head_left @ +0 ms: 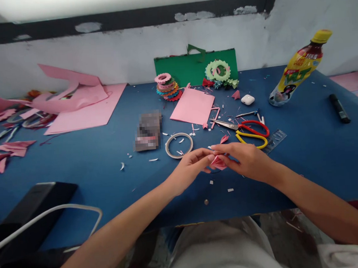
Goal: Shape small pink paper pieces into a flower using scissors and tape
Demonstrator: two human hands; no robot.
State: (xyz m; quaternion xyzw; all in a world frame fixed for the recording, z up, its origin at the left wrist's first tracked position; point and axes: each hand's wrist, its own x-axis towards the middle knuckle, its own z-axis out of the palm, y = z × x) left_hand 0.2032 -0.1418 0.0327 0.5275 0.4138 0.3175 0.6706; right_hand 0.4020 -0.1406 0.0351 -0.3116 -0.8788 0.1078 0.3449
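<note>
Between my fingers is a small folded piece of pink paper (219, 163), pinched from both sides just over the blue table. My left hand (195, 163) closes on its left edge, and my right hand (244, 158) grips it from the right; the fingers hide part of it. Just beyond my hands lies another small pink folded paper (224, 139). Scissors (227, 124) with one red and one yellow handle rest behind my right hand, over a clear ruler (276, 140). A roll of tape (167, 147) lies flat near my left hand.
Pink square sheets (194, 105) lie ahead, amid paper scraps. Behind them are stacked colourful paper rings (167, 87) and a green board (177, 67). A drink bottle (299, 74) stands right, near a black marker (339, 108). A blurred-out dark object (148, 132) and pink paper (83, 111) are left.
</note>
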